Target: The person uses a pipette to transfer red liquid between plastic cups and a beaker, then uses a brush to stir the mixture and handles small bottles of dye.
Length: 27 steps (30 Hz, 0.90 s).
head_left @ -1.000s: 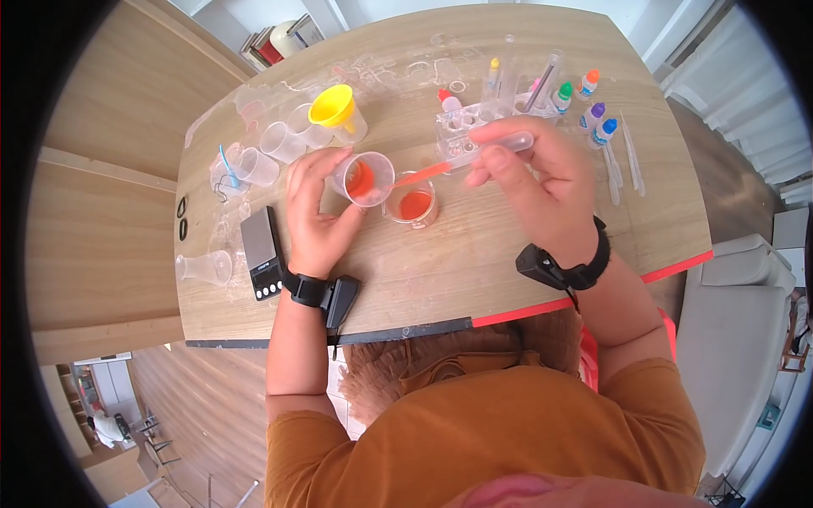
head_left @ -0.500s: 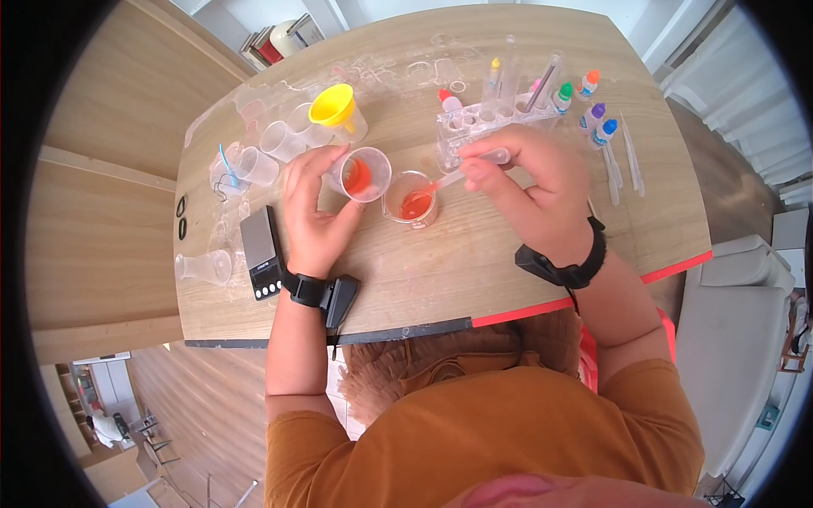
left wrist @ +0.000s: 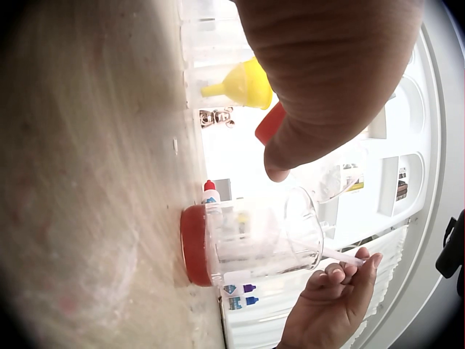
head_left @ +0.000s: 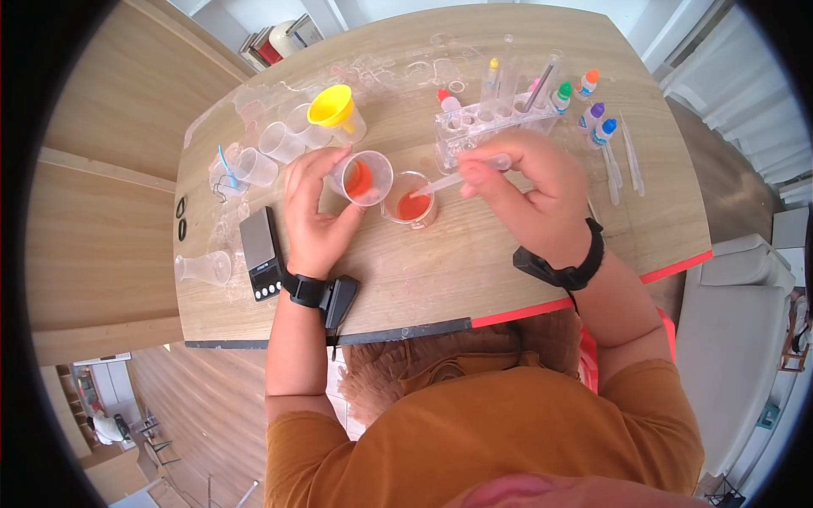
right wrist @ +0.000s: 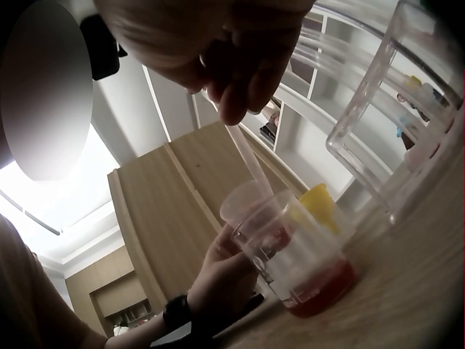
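Note:
My left hand [head_left: 318,212] grips a clear plastic cup [head_left: 383,176], tilted with its mouth toward me and orange-red liquid inside. Just right of the cup, a clear beaker [head_left: 420,225] stands on the table with red liquid at its bottom. My right hand [head_left: 542,190] pinches a plastic dropper pipette [head_left: 445,183] by its bulb end. The pipette slants down into the beaker, its tip close to the liquid. In the right wrist view, the pipette [right wrist: 247,156] enters the beaker's mouth from above, and the cup is partly hidden behind the beaker.
A test tube rack [head_left: 474,127] with tubes stands behind my right hand. Colored-cap bottles [head_left: 604,133] and spare pipettes [head_left: 631,152] lie to the right. Leftward are a yellow funnel [head_left: 331,105] on a cup, more cups [head_left: 257,167], a black scale [head_left: 261,245] and a flask [head_left: 203,267].
The pipette has moved from the cup's mouth down into the beaker. Orange liquid filled its stem earlier; now the stem looks pale. My left hand and the cup have barely moved.

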Motion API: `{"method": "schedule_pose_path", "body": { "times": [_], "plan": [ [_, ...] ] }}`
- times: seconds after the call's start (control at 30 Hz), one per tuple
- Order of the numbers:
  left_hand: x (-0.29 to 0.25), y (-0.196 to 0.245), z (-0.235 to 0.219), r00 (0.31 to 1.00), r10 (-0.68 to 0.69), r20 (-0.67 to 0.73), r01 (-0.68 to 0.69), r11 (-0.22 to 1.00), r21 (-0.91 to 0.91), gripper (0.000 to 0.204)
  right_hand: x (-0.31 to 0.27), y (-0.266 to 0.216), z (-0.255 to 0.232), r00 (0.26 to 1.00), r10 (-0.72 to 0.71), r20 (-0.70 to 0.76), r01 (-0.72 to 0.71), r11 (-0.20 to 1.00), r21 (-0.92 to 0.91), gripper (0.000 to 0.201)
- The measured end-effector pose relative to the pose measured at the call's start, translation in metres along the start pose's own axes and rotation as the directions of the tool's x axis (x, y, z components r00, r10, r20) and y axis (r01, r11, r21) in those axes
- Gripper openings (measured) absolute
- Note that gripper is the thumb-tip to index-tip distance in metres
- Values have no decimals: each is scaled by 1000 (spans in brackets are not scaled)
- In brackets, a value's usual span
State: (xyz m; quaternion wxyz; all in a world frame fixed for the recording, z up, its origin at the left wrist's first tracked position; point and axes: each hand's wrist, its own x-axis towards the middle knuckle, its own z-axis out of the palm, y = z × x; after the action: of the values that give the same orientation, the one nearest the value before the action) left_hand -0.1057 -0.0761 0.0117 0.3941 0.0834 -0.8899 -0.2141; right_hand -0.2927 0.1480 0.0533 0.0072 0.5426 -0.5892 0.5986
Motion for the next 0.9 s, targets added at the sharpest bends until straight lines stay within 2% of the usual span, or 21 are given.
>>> {"method": "schedule_pose_path", "body": {
  "times": [0.1,0.17,0.3,0.37,0.4,0.47,0.8,0.9],
  "plan": [
    [0,1,0,1000,-1,2,1,1000,-1,58,0,-1,-3,1000,-15,-22,17,995,98,8],
    [0,1,0,1000,-4,3,4,1000,1,59,-3,-6,-3,981,178,-77,-144,934,326,12],
    [0,3,0,1000,-5,4,5,1000,-9,58,-2,-5,2,981,186,-60,-147,904,402,18],
    [1,3,0,1000,-4,6,4,1000,-17,58,-4,-1,6,996,88,22,-91,969,229,20],
    [1,3,0,1000,4,6,-4,1000,-18,57,-2,-1,5,996,89,23,-92,969,228,20],
    [1,3,0,1000,12,7,-12,1000,-18,57,2,-3,1,985,-66,160,68,998,-7,24],
    [0,6,-4,998,11,55,-12,1000,15,55,-6,1,11,975,-40,217,35,999,27,23],
    [0,6,-4,998,14,55,-15,1000,18,55,-5,3,11,971,-106,212,113,994,-17,27]
  ]
}}
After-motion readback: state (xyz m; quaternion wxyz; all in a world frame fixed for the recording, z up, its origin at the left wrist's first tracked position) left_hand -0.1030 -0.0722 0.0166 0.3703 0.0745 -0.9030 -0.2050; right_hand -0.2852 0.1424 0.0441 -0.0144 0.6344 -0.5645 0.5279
